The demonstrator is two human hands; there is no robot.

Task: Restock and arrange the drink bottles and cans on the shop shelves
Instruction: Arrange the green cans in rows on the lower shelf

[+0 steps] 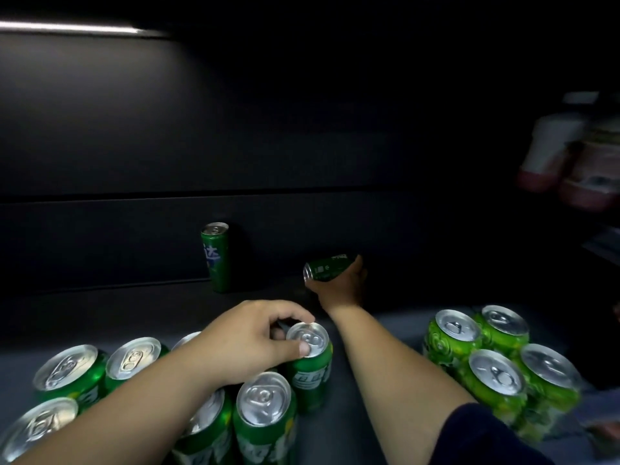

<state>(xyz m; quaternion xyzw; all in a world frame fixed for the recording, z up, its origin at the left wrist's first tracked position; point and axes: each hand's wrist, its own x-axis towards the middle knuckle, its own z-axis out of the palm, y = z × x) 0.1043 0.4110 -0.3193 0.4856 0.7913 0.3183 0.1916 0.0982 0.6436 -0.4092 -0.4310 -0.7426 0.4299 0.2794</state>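
Observation:
I look into a dark shelf (369, 333). My right hand (345, 285) reaches deep inside and grips a green can (327, 267) that lies tilted on its side, top pointing left. My left hand (258, 337) pinches the rim of an upright green can (310, 360) near the front, thumb on its lid. One slim green can (216, 256) stands alone against the back wall. Several green cans (265, 417) stand grouped at the front left, partly under my left forearm.
A cluster of lighter green cans (496, 367) stands at the front right. Blurred pale bottles (570, 156) hang in view at the far right. The shelf's back wall (201, 146) is dark, with a light strip (84, 28) at the top left.

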